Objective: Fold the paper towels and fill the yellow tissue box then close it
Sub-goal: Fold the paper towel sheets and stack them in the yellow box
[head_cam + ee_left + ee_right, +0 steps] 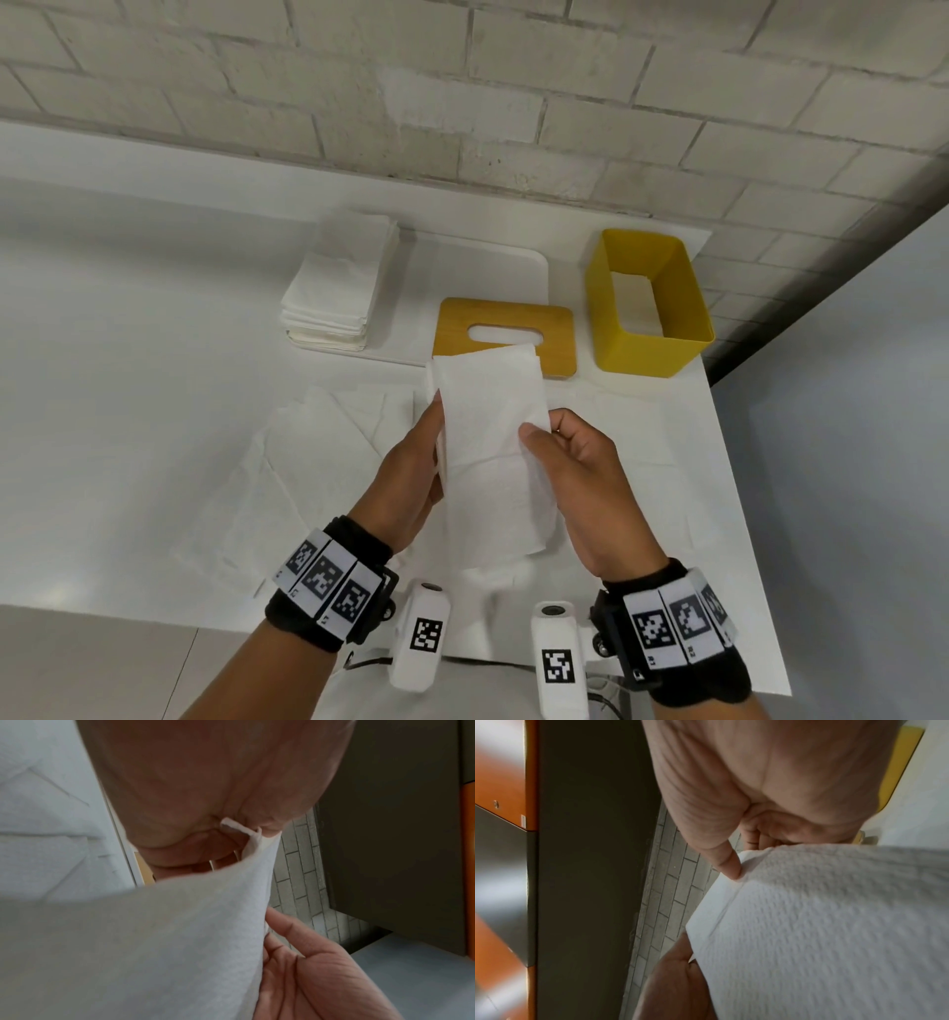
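Gripping folded paper towel (pixel 493 442) | left hand (pixel 411 478), right hand (pixel 575 488) | no legible writing

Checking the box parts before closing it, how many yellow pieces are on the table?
2: the open yellow rectangular box at the far right, and the flat yellow slotted lid lying left of it, its near edge hidden behind the held paper towel.

White table (pixel 102 411), seemingly paper-strewn

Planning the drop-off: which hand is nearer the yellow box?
Right. The right hand sits below-left of the yellow box; the left hand is farther left, across the held paper towel.
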A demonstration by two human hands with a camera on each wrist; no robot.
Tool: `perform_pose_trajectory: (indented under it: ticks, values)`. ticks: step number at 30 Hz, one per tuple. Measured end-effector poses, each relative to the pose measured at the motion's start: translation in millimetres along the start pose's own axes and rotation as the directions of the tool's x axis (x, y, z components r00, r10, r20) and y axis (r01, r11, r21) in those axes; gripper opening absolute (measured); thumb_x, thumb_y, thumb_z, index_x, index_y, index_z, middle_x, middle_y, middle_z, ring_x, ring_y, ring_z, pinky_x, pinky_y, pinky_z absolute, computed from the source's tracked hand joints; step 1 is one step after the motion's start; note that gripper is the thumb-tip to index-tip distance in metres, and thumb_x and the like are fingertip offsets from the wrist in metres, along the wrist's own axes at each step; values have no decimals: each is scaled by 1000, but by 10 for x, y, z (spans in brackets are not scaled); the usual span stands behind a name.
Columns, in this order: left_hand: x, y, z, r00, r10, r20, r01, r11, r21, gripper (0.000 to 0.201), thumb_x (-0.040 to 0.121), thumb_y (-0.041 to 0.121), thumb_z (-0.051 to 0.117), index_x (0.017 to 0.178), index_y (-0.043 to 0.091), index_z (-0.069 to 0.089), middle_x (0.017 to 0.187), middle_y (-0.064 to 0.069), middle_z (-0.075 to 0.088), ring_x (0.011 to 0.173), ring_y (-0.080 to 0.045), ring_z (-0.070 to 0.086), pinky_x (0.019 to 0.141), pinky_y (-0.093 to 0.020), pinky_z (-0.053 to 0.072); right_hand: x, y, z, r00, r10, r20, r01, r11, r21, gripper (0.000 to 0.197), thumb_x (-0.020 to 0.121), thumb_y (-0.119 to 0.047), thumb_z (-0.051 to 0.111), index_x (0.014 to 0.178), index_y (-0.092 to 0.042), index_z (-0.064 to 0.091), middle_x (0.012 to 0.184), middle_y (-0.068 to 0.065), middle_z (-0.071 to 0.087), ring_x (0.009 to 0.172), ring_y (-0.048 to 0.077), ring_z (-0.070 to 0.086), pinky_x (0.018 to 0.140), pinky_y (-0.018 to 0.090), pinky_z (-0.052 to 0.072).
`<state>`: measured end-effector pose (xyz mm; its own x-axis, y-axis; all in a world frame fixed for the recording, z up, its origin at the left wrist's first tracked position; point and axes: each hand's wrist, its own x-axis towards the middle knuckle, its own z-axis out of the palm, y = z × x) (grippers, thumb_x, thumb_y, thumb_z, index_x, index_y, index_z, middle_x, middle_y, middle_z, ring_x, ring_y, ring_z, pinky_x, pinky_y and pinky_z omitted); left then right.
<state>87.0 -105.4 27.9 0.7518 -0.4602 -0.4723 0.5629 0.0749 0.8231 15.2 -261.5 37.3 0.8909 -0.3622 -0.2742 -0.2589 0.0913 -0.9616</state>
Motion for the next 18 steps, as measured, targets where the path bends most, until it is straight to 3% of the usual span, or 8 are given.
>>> perform_pose_trajectory:
  ticks: [3, 7, 9, 12, 15, 18]
  values:
    - [11, -4, -2, 1000, -6, -8, 6, 1000, 11, 46, 106, 50, 38, 135, 25, 62, 119, 2, 76, 106, -12, 73, 80, -26, 55, 9, 16, 1, 1000, 8, 7, -8, 1000, -7, 42, 83, -46, 66, 96, -6, 65, 85, 19, 59, 80, 23, 49, 73, 40, 41]
    - [2, 22, -9, 996, -54, -74, 54, 999, 4, 39, 105, 49, 41, 127, 28, 66, 119, 5, 76, 115, -17, 70, 106, -40, 50, 62, 66, -88, 999, 21, -27, -21, 1000, -9, 42, 81, -45, 67, 98, -6, 65, 93, 32, 59, 81, 22, 51, 74, 40, 41]
    - [-6, 54, -52, 986, -77, -145, 77, 997, -3, 38, 104, 52, 44, 124, 29, 67, 119, 4, 76, 117, -19, 68, 111, -46, 47, 143, 150, -216, 994, 34, -99, -39, 998, -48, 37, 86, -38, 67, 90, -2, 59, 79, 22, 51, 75, 20, 46, 70, 37, 38]
    - [-10, 104, -124, 972, -68, -224, 78, 996, 37, 46, 104, 54, 43, 129, 23, 65, 121, -1, 74, 116, -22, 67, 110, -46, 47, 317, 382, -451, 968, 94, -231, -139, 972, -187, 35, 93, -27, 65, 77, -1, 47, 71, 5, 43, 69, 19, 39, 65, 32, 33]
    - [-23, 155, -175, 967, -41, -253, 59, 996, 66, 43, 105, 50, 41, 131, 23, 63, 123, -1, 71, 118, -23, 64, 107, -41, 48, 436, 612, -599, 945, 170, -280, -240, 940, -241, 34, 93, -27, 65, 84, 3, 52, 73, 4, 49, 71, 19, 44, 67, 32, 35]
    - [-25, 179, -189, 967, -42, -250, 62, 995, 72, 49, 105, 52, 41, 136, 21, 61, 126, -4, 70, 119, -26, 63, 100, -40, 49, 455, 680, -587, 943, 208, -261, -273, 931, -244, 28, 93, -24, 65, 77, -6, 51, 73, 5, 41, 71, 20, 37, 67, 31, 30]
